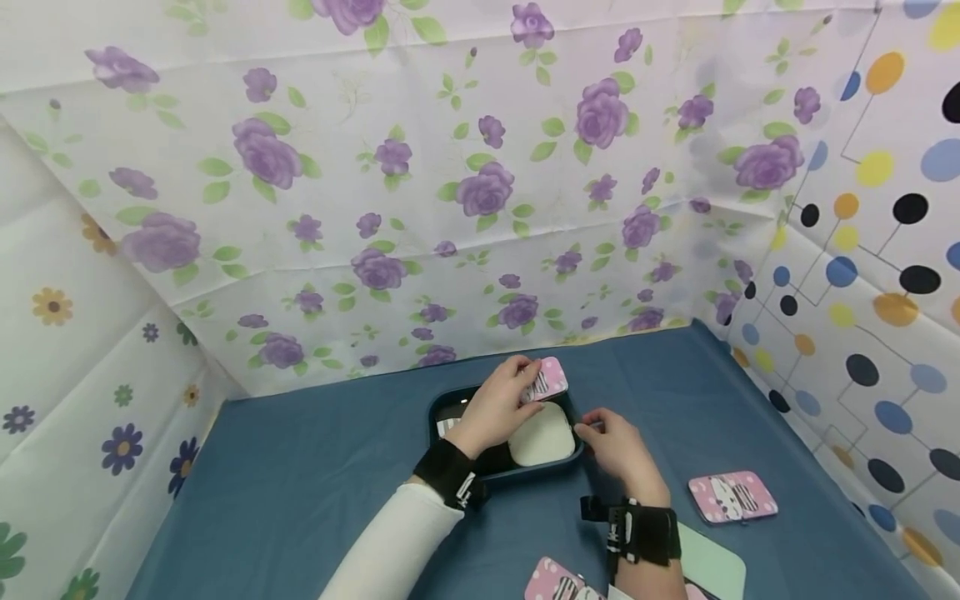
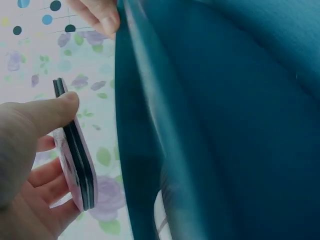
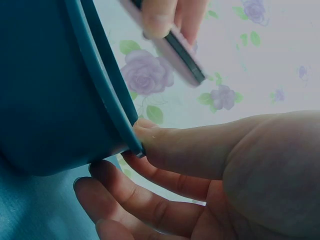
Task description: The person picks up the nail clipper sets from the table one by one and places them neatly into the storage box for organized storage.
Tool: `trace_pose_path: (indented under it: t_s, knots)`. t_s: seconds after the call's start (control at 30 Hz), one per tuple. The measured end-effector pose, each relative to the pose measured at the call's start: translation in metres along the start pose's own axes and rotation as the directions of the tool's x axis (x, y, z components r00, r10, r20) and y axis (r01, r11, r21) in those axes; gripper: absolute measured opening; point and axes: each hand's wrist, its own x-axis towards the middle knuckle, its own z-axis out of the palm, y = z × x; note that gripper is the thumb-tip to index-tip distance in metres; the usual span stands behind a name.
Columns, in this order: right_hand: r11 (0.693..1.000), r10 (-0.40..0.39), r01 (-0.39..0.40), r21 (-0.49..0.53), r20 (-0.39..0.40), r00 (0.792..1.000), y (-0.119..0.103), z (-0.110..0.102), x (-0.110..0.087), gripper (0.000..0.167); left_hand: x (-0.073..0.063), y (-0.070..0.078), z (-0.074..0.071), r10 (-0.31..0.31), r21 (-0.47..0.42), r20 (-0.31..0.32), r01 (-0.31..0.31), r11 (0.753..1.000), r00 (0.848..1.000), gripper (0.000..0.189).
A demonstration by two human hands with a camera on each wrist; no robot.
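Note:
My left hand point(image 1: 495, 407) holds a flat pink polka-dot case point(image 1: 552, 377) between thumb and fingers, above the far right side of a dark blue open box point(image 1: 525, 473). The left wrist view shows the case point(image 2: 80, 160) edge-on, with a dark double edge between pink faces. My right hand point(image 1: 621, 450) pinches the box's right rim; in the right wrist view the thumb lies over the rim point(image 3: 117, 117) and fingers are under it. Inside the box lie a white rounded-square thing point(image 1: 542, 437) and a striped piece point(image 1: 446, 427). The left forearm hides part of the box.
Another pink case with a cartoon rabbit point(image 1: 732, 497) lies to the right on the blue cloth point(image 1: 300, 483). A similar pink case point(image 1: 558, 581) and a pale green flat thing point(image 1: 716, 562) are near the front edge. Flowered sheets point(image 1: 420, 192) stand behind.

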Motion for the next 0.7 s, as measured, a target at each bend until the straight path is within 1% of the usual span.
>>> trace_pose_path:
  t_s: [0.2,0.3,0.37,0.43,0.5,0.57,0.63,0.7]
  knots:
    - [1.0,-0.012,0.012,-0.004,-0.005,1.0,0.002,0.001,0.002,0.033,0.005,-0.002,0.014,-0.064,0.022,0.085,0.062,0.998,0.994,0.065]
    - [1.0,-0.009,0.009,-0.012,-0.009,1.0,0.003,0.001,0.003,0.033,0.006,-0.005,0.022,-0.074,0.043,0.112,0.07,0.997,0.991,0.064]
    - [1.0,-0.008,0.008,-0.016,-0.008,1.0,0.003,0.002,0.003,0.033,0.005,-0.008,0.027,-0.067,0.068,0.111,0.06,0.996,0.992,0.063]
    - [1.0,-0.008,0.008,-0.017,-0.009,1.0,0.002,0.002,0.003,0.032,0.004,-0.01,0.031,-0.058,0.118,0.092,0.047,0.992,0.994,0.062]
    - [1.0,-0.008,0.008,-0.015,-0.008,1.0,0.002,0.002,0.002,0.032,0.004,-0.01,0.032,-0.054,0.156,0.067,0.043,0.987,0.996,0.061]
    - [1.0,-0.006,0.006,-0.014,-0.008,1.0,0.001,0.002,0.002,0.032,0.003,-0.011,0.033,-0.056,0.187,0.056,0.045,0.981,0.997,0.062]
    - [1.0,-0.007,0.006,-0.01,-0.008,1.0,0.001,0.001,0.001,0.031,0.003,-0.011,0.034,-0.061,0.189,0.062,0.049,0.981,0.996,0.062]
    - [1.0,-0.009,0.009,-0.008,-0.007,1.0,0.002,0.0,0.001,0.032,0.002,-0.011,0.035,-0.066,0.168,0.08,0.051,0.984,0.995,0.063]
